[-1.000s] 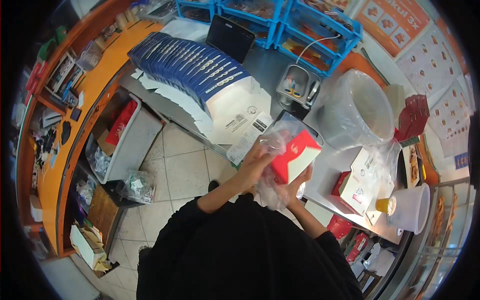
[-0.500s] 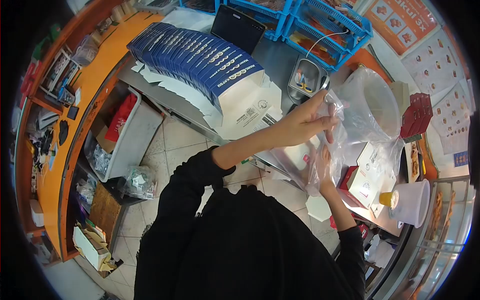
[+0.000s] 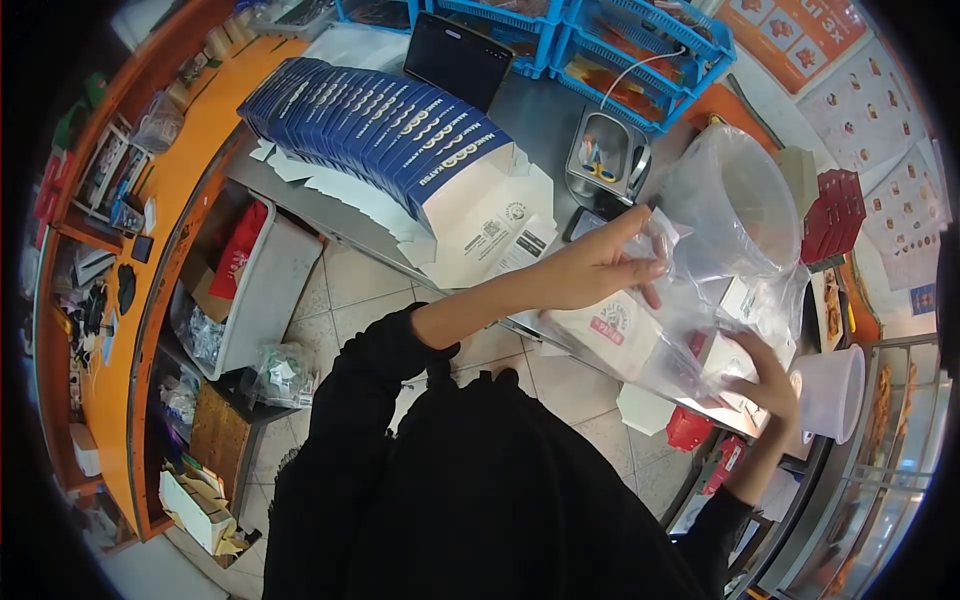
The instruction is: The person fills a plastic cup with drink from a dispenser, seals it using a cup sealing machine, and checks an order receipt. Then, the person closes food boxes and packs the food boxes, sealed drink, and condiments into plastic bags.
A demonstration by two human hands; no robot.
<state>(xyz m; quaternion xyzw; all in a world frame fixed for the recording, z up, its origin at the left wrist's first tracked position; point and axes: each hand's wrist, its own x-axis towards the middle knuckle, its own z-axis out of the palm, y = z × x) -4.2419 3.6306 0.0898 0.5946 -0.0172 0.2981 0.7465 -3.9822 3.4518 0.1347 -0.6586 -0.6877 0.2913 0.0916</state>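
My left hand (image 3: pixel 595 268) pinches the upper edge of a clear plastic bag (image 3: pixel 682 285) over the metal counter. A white food box (image 3: pixel 610 328) with a pink label and round logo shows through the film below that hand. To the right, my right hand (image 3: pixel 768 378) has its fingers curled around a smaller white-and-red box (image 3: pixel 718 358), thumb on the near side. Part of this box is hidden by the fingers and the bag's film. Just beyond the bag stands a large clear plastic tub (image 3: pixel 745 190).
Blue folded boxes (image 3: pixel 370 130) line the counter at left, in front of a tablet (image 3: pixel 458 62). A metal container (image 3: pixel 605 150) holds scissors. Blue trays (image 3: pixel 625 75) stand behind it. Red boxes (image 3: pixel 832 215) and a white bucket (image 3: pixel 835 392) are at right.
My right hand has left the bag and moved right to the white-and-red box. My left hand keeps hold of the bag. The white box under the film shows more clearly.
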